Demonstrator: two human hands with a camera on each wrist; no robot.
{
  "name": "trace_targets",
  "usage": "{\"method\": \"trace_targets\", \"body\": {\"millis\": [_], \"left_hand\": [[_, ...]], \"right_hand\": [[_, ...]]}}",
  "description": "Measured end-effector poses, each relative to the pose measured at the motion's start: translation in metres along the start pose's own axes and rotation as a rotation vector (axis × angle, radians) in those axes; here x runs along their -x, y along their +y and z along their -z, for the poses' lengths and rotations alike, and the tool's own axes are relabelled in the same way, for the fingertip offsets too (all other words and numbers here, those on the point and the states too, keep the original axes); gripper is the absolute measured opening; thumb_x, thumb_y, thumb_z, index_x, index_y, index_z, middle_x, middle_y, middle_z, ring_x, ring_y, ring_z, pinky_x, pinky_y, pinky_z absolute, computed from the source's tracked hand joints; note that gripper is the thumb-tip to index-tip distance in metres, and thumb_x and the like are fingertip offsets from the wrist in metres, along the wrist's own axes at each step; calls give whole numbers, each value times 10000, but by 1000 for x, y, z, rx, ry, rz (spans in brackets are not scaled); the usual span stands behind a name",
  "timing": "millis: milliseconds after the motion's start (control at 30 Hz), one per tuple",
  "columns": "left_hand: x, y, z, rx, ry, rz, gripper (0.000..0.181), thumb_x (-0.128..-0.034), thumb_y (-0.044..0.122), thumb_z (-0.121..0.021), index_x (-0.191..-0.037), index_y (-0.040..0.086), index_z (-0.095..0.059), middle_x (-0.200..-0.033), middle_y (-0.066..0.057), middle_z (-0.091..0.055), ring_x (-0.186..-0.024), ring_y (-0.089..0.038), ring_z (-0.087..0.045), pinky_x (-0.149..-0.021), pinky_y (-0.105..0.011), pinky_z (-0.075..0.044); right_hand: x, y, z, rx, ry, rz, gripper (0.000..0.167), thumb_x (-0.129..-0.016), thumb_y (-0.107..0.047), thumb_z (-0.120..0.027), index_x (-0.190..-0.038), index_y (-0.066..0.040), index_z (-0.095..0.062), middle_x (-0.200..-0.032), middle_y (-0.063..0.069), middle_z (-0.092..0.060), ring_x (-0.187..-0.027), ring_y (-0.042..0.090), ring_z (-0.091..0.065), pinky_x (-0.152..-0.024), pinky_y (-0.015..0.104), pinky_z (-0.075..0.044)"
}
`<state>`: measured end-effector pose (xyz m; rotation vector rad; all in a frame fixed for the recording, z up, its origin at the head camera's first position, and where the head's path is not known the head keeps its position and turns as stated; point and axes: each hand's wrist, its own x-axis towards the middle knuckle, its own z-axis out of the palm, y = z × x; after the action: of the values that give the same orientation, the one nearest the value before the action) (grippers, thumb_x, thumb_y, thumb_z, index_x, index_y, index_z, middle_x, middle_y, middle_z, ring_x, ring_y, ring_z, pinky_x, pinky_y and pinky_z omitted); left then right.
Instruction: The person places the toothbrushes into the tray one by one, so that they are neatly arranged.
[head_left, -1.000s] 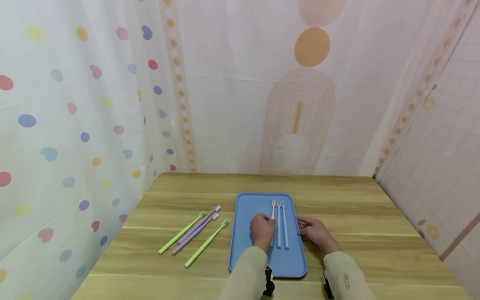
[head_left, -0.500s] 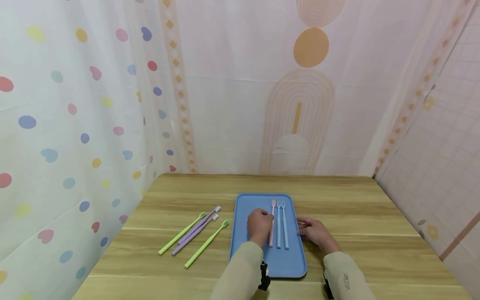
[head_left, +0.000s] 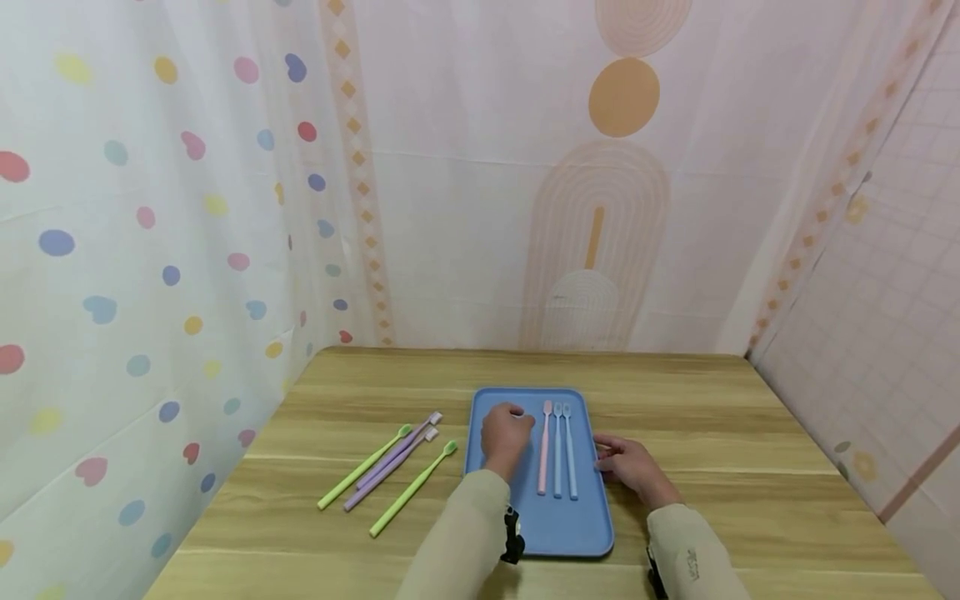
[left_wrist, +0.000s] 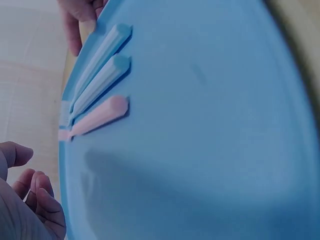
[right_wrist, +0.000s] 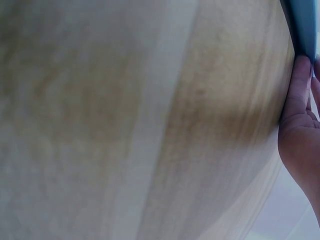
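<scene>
My left hand [head_left: 506,435] hovers over the left half of a blue tray [head_left: 566,529]. In the left wrist view a gap shows between its thumb and loosely bent fingers [left_wrist: 51,209], with nothing held. On the tray's right side lie a pink toothbrush [head_left: 543,458] and two light blue toothbrushes [head_left: 558,458], side by side with their heads away from me. My right hand [head_left: 632,467] rests on the table by the tray's right edge. Its thumb [right_wrist: 298,87] touches the tray's side in the right wrist view.
Left of the tray, two purple toothbrushes [head_left: 378,479] lie between a green toothbrush [head_left: 360,479] and another green toothbrush [head_left: 408,497], all slanted on the wooden table [head_left: 720,417]. Patterned curtains [head_left: 465,208] hang behind the table and along both sides.
My left hand has let go of the pink toothbrush and moved left, away from it. The pink toothbrush now lies fully visible on the tray. My right hand has stayed in place.
</scene>
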<state>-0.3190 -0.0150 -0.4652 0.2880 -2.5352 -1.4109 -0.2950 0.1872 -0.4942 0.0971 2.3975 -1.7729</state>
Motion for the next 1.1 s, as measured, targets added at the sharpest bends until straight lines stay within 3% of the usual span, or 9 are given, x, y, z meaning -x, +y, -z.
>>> {"method": "trace_targets", "body": {"millis": [300, 667, 967, 1100], "left_hand": [[-15, -2, 12, 21, -20, -59, 241, -871, 124, -719, -1076, -3, -720, -949, -107, -688, -789, -227, -628, -681, -395, -516], [-38, -6, 41, -4, -21, -79, 263, -874, 165, -739, -1097, 27, -732, -929, -89, -685, -792, -225, -617, -685, -394, -503], [-61, -26, 74, -2, -4, -191, 259, -828, 106, -722, -1051, -27, -723, -868, -108, -676, -793, -246, -612, -698, -380, -489], [-74, -41, 97, -21, -29, -188, 259, -839, 111, -723, -1063, -19, -721, -874, -97, -667, -791, -228, -595, -695, -355, -475]], "right_hand": [[2, -1, 3, -6, 4, -5, 511, -854, 121, -597, -1357, 131, -505, -1049, 200, -641, -897, 228, -634, -793, 392, -559], [4, -1, 4, -15, 9, 5, 509, -850, 128, -595, -1352, 137, -507, -1051, 196, -642, -900, 227, -631, -789, 389, -559], [5, 2, 0, -33, 19, 29, 502, -831, 149, -593, -1327, 154, -518, -1001, 198, -649, -882, 245, -644, -778, 397, -563], [5, 4, -3, -37, 9, 34, 499, -826, 150, -588, -1321, 150, -528, -979, 175, -654, -865, 234, -641, -762, 389, -565]]}}
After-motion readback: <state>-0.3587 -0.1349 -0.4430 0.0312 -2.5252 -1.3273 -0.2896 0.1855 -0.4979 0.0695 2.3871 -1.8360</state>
